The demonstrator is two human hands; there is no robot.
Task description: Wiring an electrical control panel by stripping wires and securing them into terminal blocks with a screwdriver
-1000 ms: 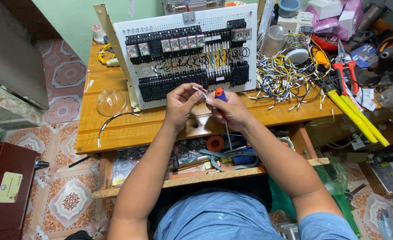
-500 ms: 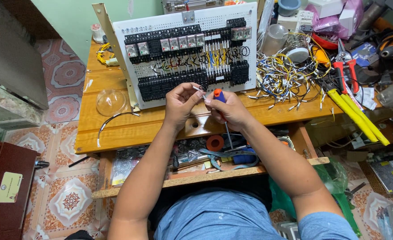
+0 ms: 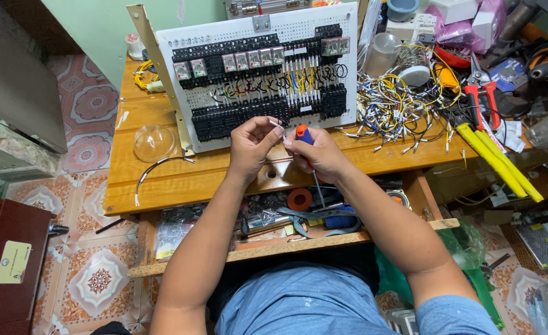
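Wire end (image 3: 278, 125) at frame centre, in front of the white panel (image 3: 261, 74).
Left hand (image 3: 252, 146) pinches it; right hand (image 3: 317, 155) closed round the screwdriver (image 3: 303, 133). Thin, light, floppy: best gripped near the tip.

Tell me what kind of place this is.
Probably a small home electrical workshop: a white wiring panel with relays and terminal blocks on a wooden workbench, a tangle of cut wires, and yellow-handled cutters.
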